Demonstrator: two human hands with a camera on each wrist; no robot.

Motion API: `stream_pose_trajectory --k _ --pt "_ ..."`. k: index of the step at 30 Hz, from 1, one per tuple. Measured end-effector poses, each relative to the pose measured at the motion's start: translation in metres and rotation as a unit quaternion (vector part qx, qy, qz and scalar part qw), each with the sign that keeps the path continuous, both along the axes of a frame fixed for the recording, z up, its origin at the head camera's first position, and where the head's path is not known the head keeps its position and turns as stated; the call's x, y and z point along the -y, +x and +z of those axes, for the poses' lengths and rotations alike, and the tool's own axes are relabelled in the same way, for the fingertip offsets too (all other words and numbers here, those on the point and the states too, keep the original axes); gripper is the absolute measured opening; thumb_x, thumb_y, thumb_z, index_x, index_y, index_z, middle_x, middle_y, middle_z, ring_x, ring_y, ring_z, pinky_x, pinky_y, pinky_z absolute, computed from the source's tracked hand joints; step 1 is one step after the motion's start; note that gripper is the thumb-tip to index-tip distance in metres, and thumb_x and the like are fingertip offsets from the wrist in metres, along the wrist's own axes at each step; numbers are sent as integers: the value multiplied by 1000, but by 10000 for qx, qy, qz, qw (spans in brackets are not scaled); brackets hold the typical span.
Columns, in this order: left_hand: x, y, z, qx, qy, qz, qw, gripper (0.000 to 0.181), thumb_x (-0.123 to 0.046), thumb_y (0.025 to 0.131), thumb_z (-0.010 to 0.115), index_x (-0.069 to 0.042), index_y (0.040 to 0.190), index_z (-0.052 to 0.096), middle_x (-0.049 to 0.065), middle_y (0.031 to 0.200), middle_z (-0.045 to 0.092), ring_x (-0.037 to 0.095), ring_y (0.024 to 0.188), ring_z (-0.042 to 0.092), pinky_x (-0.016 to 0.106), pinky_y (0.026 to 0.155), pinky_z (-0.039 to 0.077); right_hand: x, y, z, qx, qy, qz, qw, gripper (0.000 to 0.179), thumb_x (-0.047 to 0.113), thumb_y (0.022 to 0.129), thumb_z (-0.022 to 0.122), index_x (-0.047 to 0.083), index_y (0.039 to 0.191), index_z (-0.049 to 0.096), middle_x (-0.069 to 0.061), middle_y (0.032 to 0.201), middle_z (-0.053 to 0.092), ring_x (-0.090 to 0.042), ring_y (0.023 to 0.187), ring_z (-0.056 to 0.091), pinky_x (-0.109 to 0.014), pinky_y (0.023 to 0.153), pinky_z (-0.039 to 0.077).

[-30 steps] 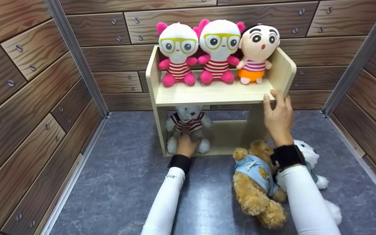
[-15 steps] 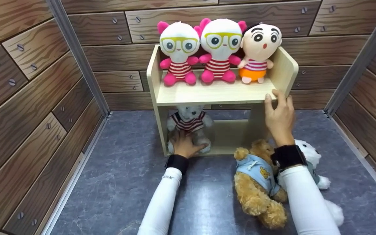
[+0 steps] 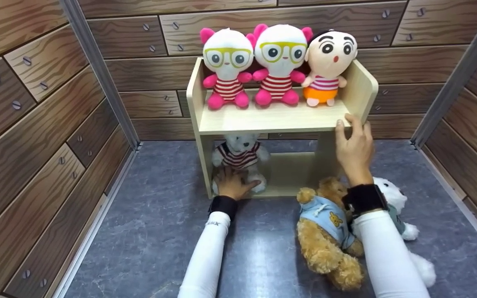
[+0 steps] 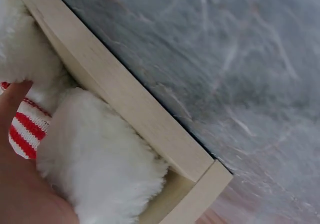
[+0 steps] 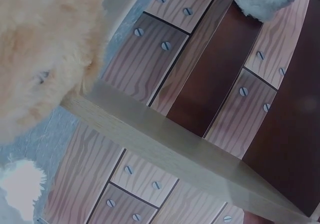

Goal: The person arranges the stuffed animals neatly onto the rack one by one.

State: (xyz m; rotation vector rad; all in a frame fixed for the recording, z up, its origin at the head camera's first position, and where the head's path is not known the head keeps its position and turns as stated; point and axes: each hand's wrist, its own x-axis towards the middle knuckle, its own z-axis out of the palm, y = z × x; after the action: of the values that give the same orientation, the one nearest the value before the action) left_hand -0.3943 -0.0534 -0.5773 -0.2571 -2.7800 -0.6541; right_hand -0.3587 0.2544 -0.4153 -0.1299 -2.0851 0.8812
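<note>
1. Since my head view shows two pink-eared toys (image 3: 226,70) and a doll (image 3: 329,68) along the top of the shelf (image 3: 271,122), plus a striped-shirt bear (image 3: 239,156) at its lower left end, I judge the loading well along; the lower right end is unfilled, and a brown bear (image 3: 323,242) and a green-clad bear (image 3: 389,193) lie on the floor (image 3: 160,231) by that side. The left hand (image 3: 233,185), fingers spread, rests against the seated bear's legs; the right hand (image 3: 355,151) holds the shelf's upper front right corner.
2. In the left wrist view, I see the left hand touching fur, inside the shelf's front edge.
3. From the right wrist, I cannot tell the grip.
</note>
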Motion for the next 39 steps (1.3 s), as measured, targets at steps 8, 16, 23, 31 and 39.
stream_pose_trajectory --k 8,16,23,31,39 --pt "0 -2 -5 -211 -263 182 9993 73 -78 77 61 -26 127 70 25 146 43 50 134 37 69 102 30 1 0 0 369 30 -184 9991 47 51 99 47 18 130 61 -24 116 58 -49 98 60 -62 76 45" --pt "-2 -2 -5 -98 -615 273 9977 74 -80 82 52 -28 133 66 25 149 42 50 136 35 68 104 28 3 1 2 390 80 -308 9987 46 52 100 47 19 130 62 -23 113 58 -51 94 60 -63 74 45" --pt "-5 4 -6 -522 -901 161 9944 72 -77 85 51 -25 133 66 25 150 44 51 139 33 72 108 22 2 3 4 572 47 -299 9979 48 52 100 44 20 132 60 -23 115 57 -50 95 60 -62 76 45" --pt "-9 9 -8 -1236 -978 424 9866 64 -71 82 60 -17 114 74 22 140 53 46 135 42 72 109 22 3 2 2 578 64 -308 9978 49 53 100 45 21 132 60 -23 113 57 -51 95 60 -62 75 45" --pt "-15 18 7 -1282 -830 236 9880 55 -53 83 71 -8 114 71 24 130 56 50 124 49 67 102 36 2 1 1 460 77 -328 9984 47 52 100 46 20 131 60 -23 114 57 -51 94 60 -63 74 45"
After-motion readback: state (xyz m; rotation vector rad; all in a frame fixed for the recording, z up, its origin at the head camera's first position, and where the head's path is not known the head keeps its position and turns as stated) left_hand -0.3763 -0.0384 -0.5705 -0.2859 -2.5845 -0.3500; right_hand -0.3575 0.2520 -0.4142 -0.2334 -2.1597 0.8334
